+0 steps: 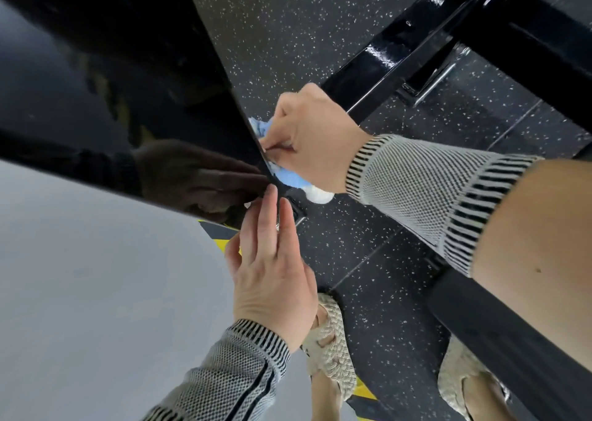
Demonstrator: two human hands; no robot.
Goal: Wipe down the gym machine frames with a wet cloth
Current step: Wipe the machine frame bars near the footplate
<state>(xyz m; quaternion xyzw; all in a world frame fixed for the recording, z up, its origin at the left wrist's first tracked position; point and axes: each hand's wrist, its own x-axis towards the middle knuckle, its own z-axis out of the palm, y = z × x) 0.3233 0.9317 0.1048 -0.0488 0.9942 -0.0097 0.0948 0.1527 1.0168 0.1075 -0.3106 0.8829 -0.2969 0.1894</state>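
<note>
A glossy black frame panel (134, 100) of the gym machine fills the upper left and mirrors my hands. My right hand (307, 138) grips a crumpled light blue and white cloth (288, 177) and holds it against the panel's right edge. My left hand (272, 270) reaches up from below with straight fingers, and its fingertips touch the same edge just under the cloth. Part of the cloth is hidden inside my right fist.
Black square frame tubes (384, 65) run across the upper right, and another black bar (512, 334) crosses the lower right. The floor (288, 20) is black speckled rubber tile. A grey surface (96, 292) fills the lower left. My feet in woven sandals (333, 340) stand below, near yellow-and-black striped tape (224, 231).
</note>
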